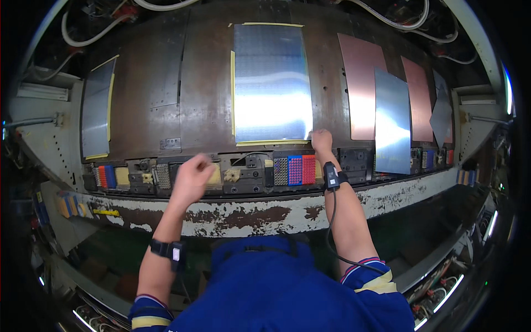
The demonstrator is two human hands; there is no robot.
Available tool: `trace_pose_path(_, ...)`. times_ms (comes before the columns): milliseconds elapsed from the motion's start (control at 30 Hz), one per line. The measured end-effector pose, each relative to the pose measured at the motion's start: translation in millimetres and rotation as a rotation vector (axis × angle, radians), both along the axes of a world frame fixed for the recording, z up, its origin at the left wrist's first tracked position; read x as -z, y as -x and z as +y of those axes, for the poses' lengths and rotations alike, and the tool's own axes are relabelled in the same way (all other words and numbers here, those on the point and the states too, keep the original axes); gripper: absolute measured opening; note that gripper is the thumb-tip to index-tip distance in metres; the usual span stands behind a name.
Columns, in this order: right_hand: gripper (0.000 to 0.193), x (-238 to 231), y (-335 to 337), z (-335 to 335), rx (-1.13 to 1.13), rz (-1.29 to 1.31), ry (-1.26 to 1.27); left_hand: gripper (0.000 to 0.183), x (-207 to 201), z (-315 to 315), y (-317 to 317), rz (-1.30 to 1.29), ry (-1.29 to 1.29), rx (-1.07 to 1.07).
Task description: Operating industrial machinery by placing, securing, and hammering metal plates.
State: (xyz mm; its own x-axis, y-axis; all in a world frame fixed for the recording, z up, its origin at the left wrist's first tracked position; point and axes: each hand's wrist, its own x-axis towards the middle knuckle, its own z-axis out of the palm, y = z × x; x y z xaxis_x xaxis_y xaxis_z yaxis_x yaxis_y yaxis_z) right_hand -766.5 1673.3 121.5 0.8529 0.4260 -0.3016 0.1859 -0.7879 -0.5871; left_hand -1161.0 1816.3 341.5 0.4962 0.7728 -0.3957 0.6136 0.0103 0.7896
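A shiny silver metal sheet (271, 88) lies flat on the worn brown metal bed (207, 88). Yellow strips (271, 143) run along its left, far and near edges. At the sheet's near right corner is my right hand (321, 142), closed with its fingertips against the corner; whether it pinches the sheet or something small is hidden. My left hand (191, 178) hovers over the block row at the bed's front, left of the sheet. Its fingers are curled in and slightly smeared, and I cannot make out anything in them.
Copper-coloured sheets (365, 88) and another silver sheet (392, 122) overlap at the right. A narrower silver sheet (98, 110) lies far left. Blue and red studded blocks (301, 169) sit along the front, above a peeling white rail (265, 216). Pale hoses (94, 41) hang behind.
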Motion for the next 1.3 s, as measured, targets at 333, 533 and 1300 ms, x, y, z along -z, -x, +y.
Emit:
trace_pose_path(333,0.014,-130.2,23.0,76.7,-0.046,0.781,-0.167,0.041,34.9,21.2,-189.9,0.063,-0.267,0.675)
trace_pose_path(533,0.005,-160.7,34.6,92.9,-0.169,0.742,-0.369,0.017,66.1,51.2,-184.2,-0.328,-0.371,0.633)
trace_pose_path(1300,0.006,-130.4,69.8,61.4,0.281,0.689,-0.768,0.024,154.2,109.1,-92.7,-0.767,0.776,-1.001)
